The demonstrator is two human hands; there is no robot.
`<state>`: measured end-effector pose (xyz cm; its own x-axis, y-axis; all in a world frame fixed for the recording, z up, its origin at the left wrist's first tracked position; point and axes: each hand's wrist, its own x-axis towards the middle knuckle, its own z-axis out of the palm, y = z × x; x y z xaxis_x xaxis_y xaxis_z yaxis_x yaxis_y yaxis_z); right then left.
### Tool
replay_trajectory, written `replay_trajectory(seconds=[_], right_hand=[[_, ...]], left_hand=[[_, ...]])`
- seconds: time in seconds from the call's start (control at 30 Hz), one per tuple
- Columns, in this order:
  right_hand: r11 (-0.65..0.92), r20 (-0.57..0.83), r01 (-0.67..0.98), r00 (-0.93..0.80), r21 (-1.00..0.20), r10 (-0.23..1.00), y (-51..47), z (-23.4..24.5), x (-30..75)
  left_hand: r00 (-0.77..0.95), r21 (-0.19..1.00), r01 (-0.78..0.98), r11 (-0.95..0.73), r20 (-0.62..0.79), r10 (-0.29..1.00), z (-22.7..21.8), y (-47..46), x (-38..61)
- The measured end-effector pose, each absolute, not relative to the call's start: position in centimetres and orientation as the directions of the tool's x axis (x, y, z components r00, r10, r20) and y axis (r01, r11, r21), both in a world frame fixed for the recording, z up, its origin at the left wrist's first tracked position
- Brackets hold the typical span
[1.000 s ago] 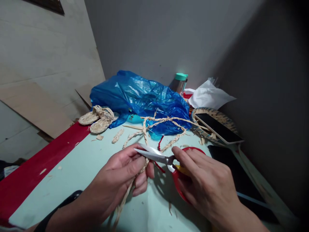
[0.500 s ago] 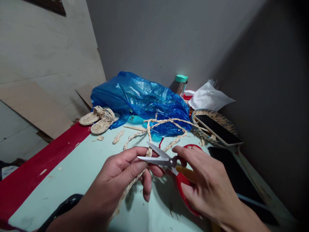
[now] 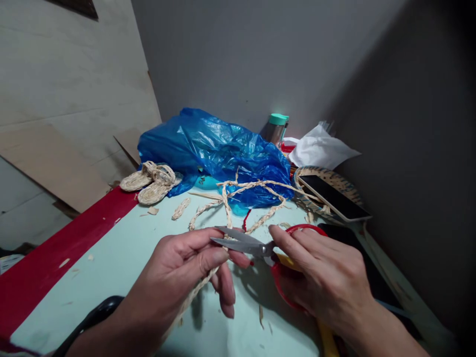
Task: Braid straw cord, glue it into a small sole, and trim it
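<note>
My left hand (image 3: 186,270) pinches a braided straw cord (image 3: 226,208) between thumb and forefinger. One stretch of the cord hangs down below the palm, and the rest loops away across the tabletop. In my right hand (image 3: 323,267) is a pair of scissors (image 3: 241,243) with red and yellow handles. Its blades point left and lie across the cord just above my left thumb, a narrow gap between them. Whether the cord is cut through I cannot tell.
Two small woven straw sandals (image 3: 156,183) lie at the back left by a blue plastic bag (image 3: 211,144). A phone (image 3: 334,198) leans on a woven basket (image 3: 305,191) at the right, with a green-lidded bottle (image 3: 275,129) behind. Straw scraps dot the pale table (image 3: 122,248).
The scissor blades have closed from wide apart to nearly together across the cord. My right hand's fingers have drawn in on the handles. My left hand keeps its pinch.
</note>
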<state>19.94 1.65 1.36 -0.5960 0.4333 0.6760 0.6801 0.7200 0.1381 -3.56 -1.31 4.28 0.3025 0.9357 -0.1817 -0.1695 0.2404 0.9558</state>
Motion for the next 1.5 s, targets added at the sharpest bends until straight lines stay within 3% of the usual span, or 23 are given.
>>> replay_trajectory(seconds=[0.3, 0.4, 0.47, 0.53, 0.63, 0.7, 0.87, 1.03, 1.2, 1.37, 1.5], right_hand=[[0.674, 0.671, 0.711, -0.602, 0.202, 0.434, 1.2, 1.6, 19.9], [0.659, 0.712, 0.734, -0.551, 0.165, 0.436, 1.0, 1.7, 19.7], [0.659, 0.717, 0.75, -0.491, 0.06, 0.494, 1.0, 1.8, 19.5], [0.65, 0.685, 0.751, -0.411, -0.119, 0.601, 1.0, 1.9, 19.5], [0.57, 0.569, 0.709, -0.286, -0.416, 0.771, 1.2, 2.0, 19.4], [0.492, 0.477, 0.673, -0.229, -0.552, 0.848, 1.4, 1.9, 19.3], [0.325, 0.274, 0.551, -0.176, -0.768, 0.946, 1.7, 1.5, 18.9], [0.136, 0.094, 0.278, -0.159, -0.951, 0.983, 1.7, 2.5, 18.0], [-0.027, -0.025, -0.009, -0.155, -1.0, 0.988, 1.6, 3.5, 17.7], [-0.084, -0.029, -0.224, -0.237, -0.971, 0.971, 1.6, 3.1, 18.0], [-0.12, -0.046, -0.296, -0.247, -0.948, 0.968, 1.4, 2.6, 18.0]], left_hand=[[0.332, 0.953, -0.183, 0.242, -0.171, 0.927, 4.3, -1.0, -3.7], [0.315, 0.956, -0.199, 0.214, -0.144, 0.938, 4.4, -1.0, -3.5], [0.29, 0.956, -0.214, 0.201, -0.134, 0.948, 4.4, -1.0, -3.4], [0.289, 0.946, -0.248, 0.209, -0.134, 0.948, 4.4, -1.0, -3.4], [0.308, 0.923, -0.296, 0.246, -0.152, 0.939, 4.3, -1.0, -3.4], [0.301, 0.92, -0.3, 0.253, -0.161, 0.94, 4.3, -1.0, -3.5], [0.226, 0.921, -0.281, 0.268, -0.208, 0.952, 3.9, -1.0, -3.7], [0.16, 0.942, -0.139, 0.305, -0.283, 0.946, 3.7, -0.7, -3.2], [0.208, 0.967, 0.098, 0.234, -0.25, 0.946, 3.6, -0.7, -2.7], [0.224, 0.963, 0.173, 0.206, -0.242, 0.944, 3.0, -0.7, -2.4], [0.228, 0.969, 0.204, 0.141, -0.187, 0.955, 2.9, -1.0, -2.0]])
